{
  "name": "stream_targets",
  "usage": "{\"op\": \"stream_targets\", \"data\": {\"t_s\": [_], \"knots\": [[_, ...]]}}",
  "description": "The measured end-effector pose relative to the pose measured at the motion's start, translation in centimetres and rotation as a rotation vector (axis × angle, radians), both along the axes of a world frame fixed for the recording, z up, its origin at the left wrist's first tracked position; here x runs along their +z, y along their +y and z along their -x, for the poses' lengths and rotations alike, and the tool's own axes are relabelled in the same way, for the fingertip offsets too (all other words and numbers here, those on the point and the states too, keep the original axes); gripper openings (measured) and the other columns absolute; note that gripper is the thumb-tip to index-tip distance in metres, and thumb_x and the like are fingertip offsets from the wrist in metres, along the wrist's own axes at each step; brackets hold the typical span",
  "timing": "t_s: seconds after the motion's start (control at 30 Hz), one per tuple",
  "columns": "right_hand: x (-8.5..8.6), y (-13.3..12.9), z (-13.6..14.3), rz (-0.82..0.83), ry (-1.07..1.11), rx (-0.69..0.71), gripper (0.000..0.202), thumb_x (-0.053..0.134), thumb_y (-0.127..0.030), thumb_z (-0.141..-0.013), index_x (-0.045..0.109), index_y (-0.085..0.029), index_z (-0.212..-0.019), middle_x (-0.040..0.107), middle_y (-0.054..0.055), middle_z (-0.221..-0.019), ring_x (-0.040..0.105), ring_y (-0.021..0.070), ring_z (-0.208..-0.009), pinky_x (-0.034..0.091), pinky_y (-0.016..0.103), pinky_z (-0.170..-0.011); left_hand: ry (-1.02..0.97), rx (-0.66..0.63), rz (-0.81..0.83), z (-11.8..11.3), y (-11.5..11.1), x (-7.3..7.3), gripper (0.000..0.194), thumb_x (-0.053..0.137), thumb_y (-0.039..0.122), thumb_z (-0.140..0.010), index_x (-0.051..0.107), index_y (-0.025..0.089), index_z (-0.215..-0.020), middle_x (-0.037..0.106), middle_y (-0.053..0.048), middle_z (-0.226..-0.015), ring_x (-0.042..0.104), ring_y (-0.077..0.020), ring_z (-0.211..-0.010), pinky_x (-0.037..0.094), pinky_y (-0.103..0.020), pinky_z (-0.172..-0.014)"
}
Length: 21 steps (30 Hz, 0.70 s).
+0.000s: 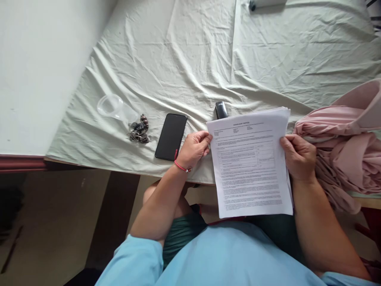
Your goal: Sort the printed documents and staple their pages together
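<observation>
A stack of printed paper sheets (pixel 250 171) is held up over the near edge of the table, its top page full of small text and a ruled form. My left hand (pixel 195 147), with a red string on the wrist, pinches the stack's upper left edge. On the opposite side, my right hand (pixel 299 155) grips the right edge, thumb on top. Left of my left hand lies a black smartphone (pixel 170 137), screen dark. Behind the stack's top edge a small black object (pixel 221 110) shows, its lower part hidden by the paper.
A clear plastic cup (pixel 114 107) lies on its side at the left, touching a bunch of keys and dark beads (pixel 139 130). Crumpled pink cloth (pixel 348 147) is heaped at the right. A pale wrinkled sheet (pixel 193 51) covers the table. At the far edge rests a light object (pixel 268 3).
</observation>
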State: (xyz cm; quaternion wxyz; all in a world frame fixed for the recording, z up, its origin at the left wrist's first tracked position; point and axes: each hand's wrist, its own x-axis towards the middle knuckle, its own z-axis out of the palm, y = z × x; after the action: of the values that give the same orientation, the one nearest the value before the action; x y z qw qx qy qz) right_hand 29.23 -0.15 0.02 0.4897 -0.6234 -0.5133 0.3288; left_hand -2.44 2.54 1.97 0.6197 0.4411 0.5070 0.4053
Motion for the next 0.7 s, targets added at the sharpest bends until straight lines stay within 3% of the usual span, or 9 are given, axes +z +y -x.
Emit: {"op": "stream_targets", "data": {"t_s": [0.23,0.47,0.7], "knots": [[-0.2,0.2,0.1,-0.048,0.001,-0.015,0.024,0.078,-0.043,-0.085,0.078,-0.019,-0.085,0.067,-0.002,-0.069,0.053,0.0097,-0.059,0.041,0.021,-0.054,0.015,-0.009,-0.020,0.2,0.0,-0.1,0.030,0.076,0.042,-0.086,0.066,0.014,-0.080,0.059,0.002,-0.066,0.042,-0.0024,-0.042,0.029,-0.020,-0.041],[0.3,0.2,-0.1,-0.020,0.009,-0.038,0.027,0.077,-0.043,-0.083,0.073,-0.017,-0.077,0.058,-0.004,-0.062,0.045,0.0079,-0.055,0.033,0.021,-0.050,0.060,-0.055,-0.027,0.3,0.0,-0.1,0.028,0.073,0.040,-0.088,0.065,0.015,-0.079,0.058,0.003,-0.064,0.044,-0.0032,-0.043,0.033,-0.019,-0.043],[1.0,0.3,-0.3,0.047,0.209,-0.055,0.030,0.082,-0.041,-0.075,0.066,-0.017,-0.066,0.048,-0.006,-0.054,0.036,0.0059,-0.047,0.024,0.021,-0.045,0.053,-0.078,-0.046,0.0,0.0,0.0,0.033,0.077,0.045,-0.083,0.066,0.015,-0.077,0.064,0.001,-0.071,0.047,-0.0031,-0.044,0.033,-0.020,-0.042]]}}
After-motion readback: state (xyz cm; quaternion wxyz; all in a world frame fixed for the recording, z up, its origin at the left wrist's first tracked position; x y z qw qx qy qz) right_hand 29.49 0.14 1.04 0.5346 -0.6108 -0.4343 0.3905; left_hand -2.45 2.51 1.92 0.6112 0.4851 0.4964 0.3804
